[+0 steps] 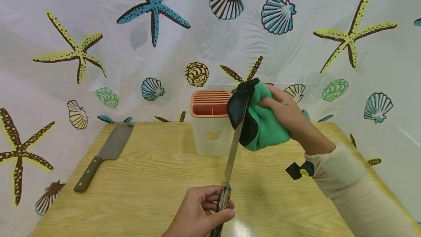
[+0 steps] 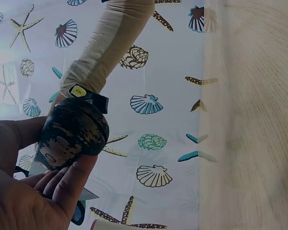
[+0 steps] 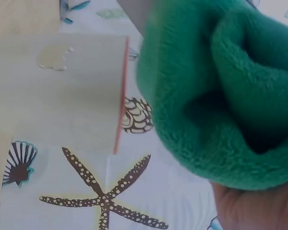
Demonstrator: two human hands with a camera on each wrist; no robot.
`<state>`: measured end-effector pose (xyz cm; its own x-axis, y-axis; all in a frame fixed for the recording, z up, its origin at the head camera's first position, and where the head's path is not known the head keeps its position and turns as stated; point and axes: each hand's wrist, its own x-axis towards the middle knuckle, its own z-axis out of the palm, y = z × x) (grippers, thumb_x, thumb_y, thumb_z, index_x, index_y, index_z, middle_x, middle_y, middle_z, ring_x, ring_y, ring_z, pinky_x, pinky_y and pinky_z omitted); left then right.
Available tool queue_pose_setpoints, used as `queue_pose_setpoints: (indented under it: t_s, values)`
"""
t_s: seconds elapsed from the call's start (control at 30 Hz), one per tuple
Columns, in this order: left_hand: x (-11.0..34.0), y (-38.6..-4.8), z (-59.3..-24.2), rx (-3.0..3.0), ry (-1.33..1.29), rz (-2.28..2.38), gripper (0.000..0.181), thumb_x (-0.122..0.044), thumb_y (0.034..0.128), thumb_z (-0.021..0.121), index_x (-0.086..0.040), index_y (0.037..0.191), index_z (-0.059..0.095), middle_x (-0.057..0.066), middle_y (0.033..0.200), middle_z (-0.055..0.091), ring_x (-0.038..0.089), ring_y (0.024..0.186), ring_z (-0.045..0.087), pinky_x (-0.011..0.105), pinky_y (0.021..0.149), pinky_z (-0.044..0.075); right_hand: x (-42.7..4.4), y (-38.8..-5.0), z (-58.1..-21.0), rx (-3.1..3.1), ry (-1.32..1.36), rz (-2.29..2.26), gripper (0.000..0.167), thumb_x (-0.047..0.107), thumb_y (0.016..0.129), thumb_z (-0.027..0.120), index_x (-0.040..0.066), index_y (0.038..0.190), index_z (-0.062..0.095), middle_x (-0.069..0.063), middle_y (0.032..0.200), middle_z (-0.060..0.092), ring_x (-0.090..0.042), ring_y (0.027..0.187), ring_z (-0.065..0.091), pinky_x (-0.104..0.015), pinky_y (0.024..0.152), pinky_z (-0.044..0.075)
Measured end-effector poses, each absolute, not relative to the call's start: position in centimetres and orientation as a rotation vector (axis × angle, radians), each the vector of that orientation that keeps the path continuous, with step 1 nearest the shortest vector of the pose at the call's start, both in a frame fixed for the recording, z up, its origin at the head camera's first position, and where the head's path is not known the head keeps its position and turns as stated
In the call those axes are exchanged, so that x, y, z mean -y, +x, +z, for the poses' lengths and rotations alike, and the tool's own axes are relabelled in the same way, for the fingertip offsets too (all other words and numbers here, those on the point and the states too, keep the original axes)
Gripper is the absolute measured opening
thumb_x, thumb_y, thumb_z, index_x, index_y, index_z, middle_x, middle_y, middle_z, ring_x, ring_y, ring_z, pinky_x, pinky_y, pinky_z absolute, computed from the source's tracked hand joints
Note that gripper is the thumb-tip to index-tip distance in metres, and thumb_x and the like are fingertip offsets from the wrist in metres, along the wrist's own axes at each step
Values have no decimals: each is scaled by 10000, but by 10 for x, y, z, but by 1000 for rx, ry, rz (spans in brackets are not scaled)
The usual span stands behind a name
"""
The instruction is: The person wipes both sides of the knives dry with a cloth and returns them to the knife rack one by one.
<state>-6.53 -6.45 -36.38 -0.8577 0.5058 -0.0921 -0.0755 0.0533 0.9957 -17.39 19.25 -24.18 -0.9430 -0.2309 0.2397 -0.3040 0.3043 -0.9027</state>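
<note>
My left hand (image 1: 204, 211) grips the dark mottled handle (image 1: 223, 201) of a long knife, whose blade (image 1: 232, 153) points up and away. In the left wrist view the fingers (image 2: 62, 191) are curled round that handle (image 2: 72, 134). With my right hand (image 1: 289, 114) I hold a green cloth (image 1: 268, 131) with a black side, folded about the upper part of the blade; the cloth hides the tip. The right wrist view shows the bunched green cloth (image 3: 182, 120) above part of my right hand (image 3: 254, 208).
A white knife block (image 1: 213, 142) with an orange slotted top stands at the table's back, partly behind the cloth. On the left of the wooden table (image 1: 148, 178) lies a cleaver (image 1: 115, 143) with a green-brown handle. A patterned sheet (image 1: 184, 54) hangs behind.
</note>
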Motion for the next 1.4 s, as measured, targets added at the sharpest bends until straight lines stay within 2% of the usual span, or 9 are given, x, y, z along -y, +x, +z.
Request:
queue_pose_setpoints:
  t_s: [0.2, 0.37, 0.57, 0.67, 0.73, 0.83, 1.0, 1.23, 1.4]
  values:
    - [64, -65, -358, -1899, 447, 1861, 345, -165, 898, 756, 2, 1188, 675, 180, 1039, 755, 77, 842, 736, 172, 674, 573, -170, -156, -264, 2258, 605, 1522, 560, 65, 981, 561, 165, 1509, 404, -32, 1167, 561, -100, 926, 626, -231, 755, 567]
    - [64, -66, -351, -1887, 476, 1888, 341, -170, 908, 744, 11, 1189, 676, 204, 1035, 747, 98, 845, 748, 215, 720, 612, -151, -144, -279, 2114, 706, 1711, 786, -9, 958, 560, 273, 1596, 199, -133, 1415, 475, -71, 1131, 614, -198, 888, 566]
    - [65, -69, -346, -1945, 565, 1931, 318, -174, 921, 728, 53, 1137, 676, 272, 996, 727, 48, 790, 740, 226, 743, 614, -134, -130, -300, 2172, 700, 1815, 745, 65, 1023, 473, 341, 1603, 96, -175, 1471, 422, -218, 1202, 577, -301, 891, 581]
    - [68, -72, -343, -1978, 633, 1984, 337, -158, 925, 720, 76, 1160, 660, 322, 983, 710, 33, 779, 736, 249, 745, 622, -125, -120, -315, 2212, 806, 1718, 665, 114, 1064, 388, 295, 1616, 64, -189, 1512, 364, -284, 1240, 530, -362, 920, 562]
    - [70, -74, -342, -1990, 667, 2012, 361, -151, 929, 714, 83, 1196, 648, 335, 980, 707, 33, 770, 736, 267, 737, 627, -121, -113, -322, 2187, 904, 1592, 611, 155, 1081, 370, 237, 1620, 95, -182, 1530, 338, -244, 1222, 507, -353, 926, 534]
    - [72, -76, -343, -2003, 710, 2030, 373, -142, 940, 701, 82, 1231, 636, 335, 983, 708, 30, 760, 733, 277, 721, 630, -116, -107, -329, 2109, 1007, 1244, 526, 268, 1084, 409, 188, 1586, 276, -188, 1473, 382, -216, 1118, 520, -349, 839, 534]
    - [72, -75, -347, -2019, 713, 1996, 343, -153, 955, 683, 59, 1221, 642, 303, 1032, 713, 33, 787, 732, 263, 725, 624, -114, -101, -325, 2002, 996, 694, 407, 379, 1058, 432, 220, 1408, 568, -209, 1362, 504, -283, 1017, 646, -380, 664, 608]
    - [69, -70, -354, -1941, 643, 1950, 398, -211, 975, 665, 7, 1299, 592, 289, 1019, 689, 31, 836, 720, 242, 739, 615, -126, -109, -303, 2042, 828, 543, 410, 371, 1044, 416, 219, 1370, 614, -223, 1333, 539, -332, 1026, 658, -392, 527, 577]
    - [65, -66, -355, -1833, 634, 1970, 403, -225, 975, 667, 36, 1266, 570, 234, 995, 658, 39, 824, 691, 223, 722, 607, -139, -121, -282, 2062, 774, 473, 452, 218, 938, 587, 211, 1390, 599, -221, 1316, 541, -335, 982, 630, -400, 495, 549]
